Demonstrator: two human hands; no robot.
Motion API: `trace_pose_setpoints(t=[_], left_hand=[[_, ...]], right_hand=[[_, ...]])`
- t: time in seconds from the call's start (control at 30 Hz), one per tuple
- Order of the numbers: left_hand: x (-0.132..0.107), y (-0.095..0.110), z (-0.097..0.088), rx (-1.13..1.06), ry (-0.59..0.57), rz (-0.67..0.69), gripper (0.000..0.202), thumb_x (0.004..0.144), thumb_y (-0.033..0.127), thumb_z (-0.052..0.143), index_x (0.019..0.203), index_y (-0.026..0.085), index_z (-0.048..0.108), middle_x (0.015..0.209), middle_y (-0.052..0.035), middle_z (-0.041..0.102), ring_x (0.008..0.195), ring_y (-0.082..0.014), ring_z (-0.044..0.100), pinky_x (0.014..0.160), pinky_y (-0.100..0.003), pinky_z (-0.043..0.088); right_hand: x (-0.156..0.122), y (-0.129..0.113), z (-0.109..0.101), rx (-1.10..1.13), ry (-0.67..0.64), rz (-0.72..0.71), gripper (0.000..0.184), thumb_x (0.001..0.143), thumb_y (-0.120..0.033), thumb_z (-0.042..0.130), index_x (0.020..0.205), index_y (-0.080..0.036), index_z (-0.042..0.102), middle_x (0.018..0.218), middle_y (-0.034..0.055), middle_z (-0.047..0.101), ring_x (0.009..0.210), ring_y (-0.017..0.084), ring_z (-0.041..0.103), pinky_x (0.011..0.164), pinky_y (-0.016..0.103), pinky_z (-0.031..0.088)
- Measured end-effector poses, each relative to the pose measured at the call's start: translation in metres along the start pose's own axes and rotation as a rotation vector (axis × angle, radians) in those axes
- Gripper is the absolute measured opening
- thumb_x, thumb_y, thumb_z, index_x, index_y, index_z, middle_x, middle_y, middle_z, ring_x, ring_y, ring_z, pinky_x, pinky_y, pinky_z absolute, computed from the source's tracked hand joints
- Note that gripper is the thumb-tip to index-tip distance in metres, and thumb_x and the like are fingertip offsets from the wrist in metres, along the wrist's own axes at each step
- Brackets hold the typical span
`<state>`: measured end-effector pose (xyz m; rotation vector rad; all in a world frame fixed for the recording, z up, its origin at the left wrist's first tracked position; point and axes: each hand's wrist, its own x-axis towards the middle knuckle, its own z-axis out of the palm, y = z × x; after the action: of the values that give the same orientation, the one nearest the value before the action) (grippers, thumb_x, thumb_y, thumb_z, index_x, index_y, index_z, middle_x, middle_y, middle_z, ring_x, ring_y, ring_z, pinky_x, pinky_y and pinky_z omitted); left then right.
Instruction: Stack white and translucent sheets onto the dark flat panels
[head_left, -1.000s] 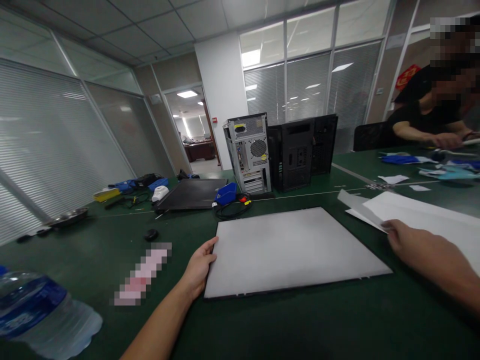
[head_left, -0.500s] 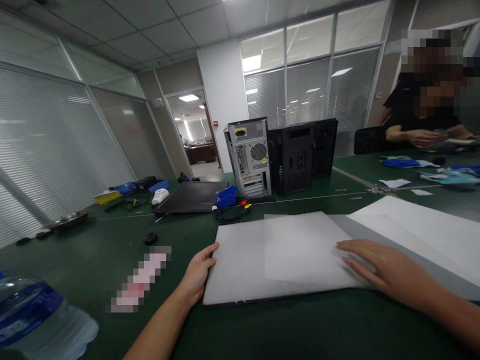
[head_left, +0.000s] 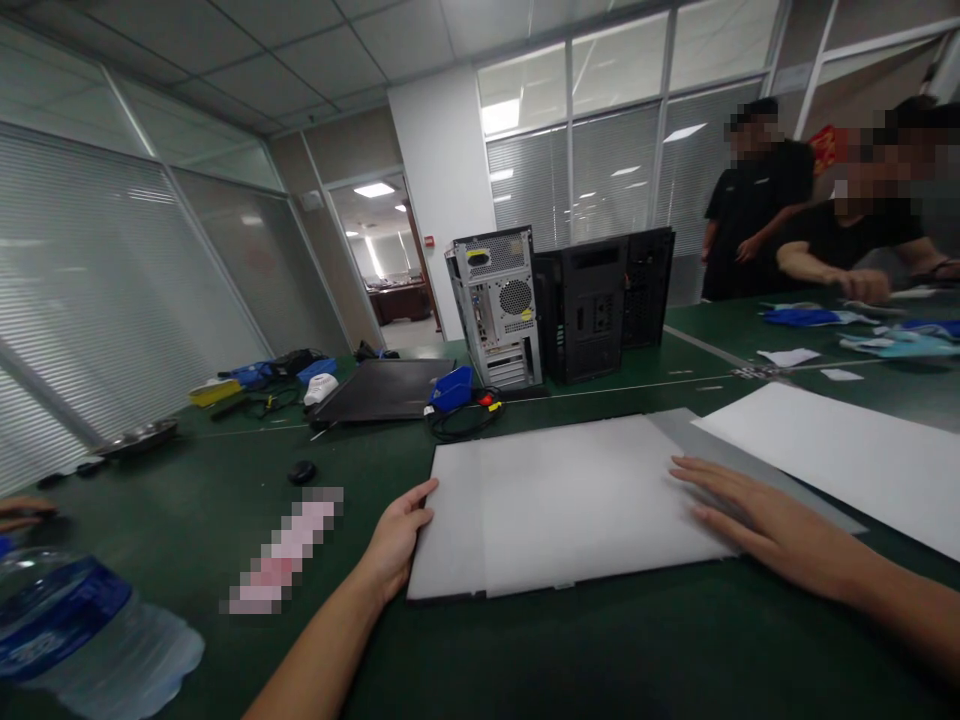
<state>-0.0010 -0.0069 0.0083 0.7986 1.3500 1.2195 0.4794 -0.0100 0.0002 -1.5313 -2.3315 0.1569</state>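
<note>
A flat white panel (head_left: 452,525) with thin dark edges lies in front of me on the green table. My left hand (head_left: 397,540) grips its left edge, thumb on top and the other fingers partly hidden at the side. Over most of the panel lies a thin translucent sheet (head_left: 574,500), its right part reaching past the panel onto the table. My right hand (head_left: 776,525) rests on that sheet with its fingers stretched out. Just beyond it, on the right, is a large white sheet (head_left: 855,455).
Behind the panel stand a computer case (head_left: 499,310) and black case parts (head_left: 592,315). A dark flat screen (head_left: 382,388), a blue bin (head_left: 451,390) and cables lie left of them. A water bottle (head_left: 97,640) is at near left. Two people (head_left: 757,210) are at the far right.
The translucent sheet has slid left across the panel, under my right hand. My left hand keeps its grip. Another person's fingers now show at the far left edge, and a standing person shows at back right.
</note>
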Motion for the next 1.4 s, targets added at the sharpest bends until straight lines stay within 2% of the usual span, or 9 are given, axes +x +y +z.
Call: trace_pose_setpoints(t=[0.17, 0.23, 0.4, 0.5, 0.67, 0.83, 1.17, 1.3, 1.4], left_hand=[[-0.001, 0.0, 0.0, -0.001, -0.015, 0.024, 0.067, 0.07, -0.003, 0.052, 0.134, 0.015, 0.05, 0.111, -0.0114, 0.069, 0.065, -0.0133, 0.064, 0.063, -0.026, 0.052], [-0.002, 0.001, 0.001, -0.01, -0.02, 0.024, 0.067, 0.07, -0.004, 0.052, 0.135, 0.015, 0.049, 0.116, -0.0121, 0.067, 0.068, -0.014, 0.065, 0.064, -0.026, 0.052], [-0.003, 0.002, 0.002, -0.003, -0.006, 0.01, 0.067, 0.069, -0.003, 0.051, 0.134, 0.015, 0.05, 0.113, -0.0118, 0.068, 0.067, -0.0139, 0.065, 0.066, -0.026, 0.052], [-0.002, 0.001, 0.001, -0.003, 0.006, 0.017, 0.067, 0.068, -0.004, 0.052, 0.132, 0.016, 0.051, 0.115, -0.0109, 0.068, 0.071, -0.0141, 0.066, 0.068, -0.025, 0.052], [0.002, -0.001, -0.001, -0.051, -0.009, 0.063, 0.064, 0.065, -0.007, 0.05, 0.125, 0.017, 0.057, 0.134, -0.0074, 0.057, 0.092, -0.0154, 0.066, 0.078, -0.024, 0.051], [0.003, -0.002, -0.001, -0.065, -0.013, 0.076, 0.062, 0.066, -0.007, 0.05, 0.122, 0.019, 0.059, 0.136, -0.0069, 0.056, 0.1, -0.0165, 0.065, 0.084, -0.025, 0.05], [-0.001, 0.0, 0.0, -0.117, -0.073, 0.094, 0.071, 0.07, -0.006, 0.051, 0.136, 0.02, 0.047, 0.135, -0.0116, 0.056, 0.097, -0.0193, 0.066, 0.076, -0.028, 0.052], [-0.003, 0.001, 0.003, -0.114, -0.065, 0.091, 0.071, 0.071, -0.005, 0.051, 0.137, 0.019, 0.045, 0.136, -0.0127, 0.055, 0.095, -0.0193, 0.066, 0.076, -0.028, 0.053], [-0.004, 0.001, 0.003, -0.095, -0.06, 0.095, 0.073, 0.073, -0.003, 0.052, 0.142, 0.02, 0.039, 0.135, -0.0146, 0.055, 0.09, -0.0192, 0.067, 0.071, -0.029, 0.054]], right_hand=[[0.002, 0.009, 0.001, -0.101, 0.023, 0.094, 0.05, 0.089, -0.058, 0.04, 0.126, -0.03, 0.059, 0.129, 0.003, 0.058, 0.119, 0.029, 0.052, 0.103, 0.055, 0.04], [0.001, 0.01, 0.003, -0.105, -0.011, 0.077, 0.05, 0.089, -0.058, 0.04, 0.127, -0.032, 0.057, 0.132, 0.0013, 0.055, 0.122, 0.028, 0.05, 0.105, 0.054, 0.038], [0.0, -0.001, 0.009, -0.024, -0.087, -0.059, 0.055, 0.09, -0.054, 0.041, 0.142, -0.036, 0.038, 0.146, -0.0029, 0.038, 0.134, 0.024, 0.037, 0.112, 0.05, 0.032], [0.001, -0.002, 0.009, -0.035, -0.077, -0.087, 0.05, 0.09, -0.052, 0.042, 0.138, -0.039, 0.043, 0.146, -0.0048, 0.039, 0.132, 0.024, 0.039, 0.111, 0.049, 0.033], [0.002, 0.008, 0.009, -0.103, 0.064, -0.033, 0.045, 0.088, -0.053, 0.045, 0.127, -0.034, 0.057, 0.131, 0.0008, 0.056, 0.117, 0.027, 0.054, 0.1, 0.053, 0.044], [0.002, -0.003, 0.005, -0.093, 0.016, -0.059, 0.043, 0.09, -0.052, 0.042, 0.124, -0.033, 0.06, 0.13, 0.0006, 0.057, 0.118, 0.025, 0.054, 0.101, 0.051, 0.044], [0.0, -0.019, 0.002, -0.019, -0.041, -0.105, 0.043, 0.09, -0.05, 0.043, 0.128, -0.036, 0.055, 0.133, -0.0037, 0.054, 0.125, 0.023, 0.048, 0.108, 0.049, 0.038], [0.002, -0.001, -0.009, -0.071, 0.092, 0.031, 0.044, 0.09, -0.051, 0.04, 0.127, -0.034, 0.056, 0.131, -0.0012, 0.056, 0.119, 0.026, 0.053, 0.102, 0.049, 0.043], [0.002, 0.045, -0.014, -0.19, 0.213, 0.178, 0.054, 0.086, -0.056, 0.041, 0.129, -0.027, 0.055, 0.13, 0.0076, 0.056, 0.116, 0.035, 0.052, 0.096, 0.055, 0.044]])
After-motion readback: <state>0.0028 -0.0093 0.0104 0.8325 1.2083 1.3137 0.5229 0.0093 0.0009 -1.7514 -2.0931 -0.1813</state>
